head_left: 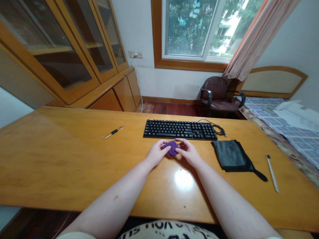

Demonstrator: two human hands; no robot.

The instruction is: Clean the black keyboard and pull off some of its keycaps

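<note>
Head view: gripped a small purple piece with both hands

Held the purple piece [172, 148] above the middle of the counter [74, 159]. Pinched it at its left side with the left hand [159, 151] and at its right side with the right hand [188, 151], with both thumbs on its near face. Could not tell its material, nor any contact with the counter beneath.

Noted a black keyboard [180, 129] just beyond the hands, with a coiled cable [220, 130] at its right end. Found a flat dark pouch [230, 154] to the right of the right hand, lying on the counter with a strap [260, 174] slanting from its near right corner. Could not make out its contents. Saw a white stick [272, 174] with a dark far end farther right, apart from the pouch. Spotted a slender clear item [114, 131] with a dark middle, well to the left of the keyboard.

Beyond the counter, at left, saw a tall cabinet [75, 41] with glazed doors and wooden shelves behind the glass. Below it, saw closed cupboard doors [107, 99]; could not see inside. At far right, noted a brown chair [216, 91] with dark arms near a bed [296, 121] with a blue checked sheet and crumpled white material on top.
</note>
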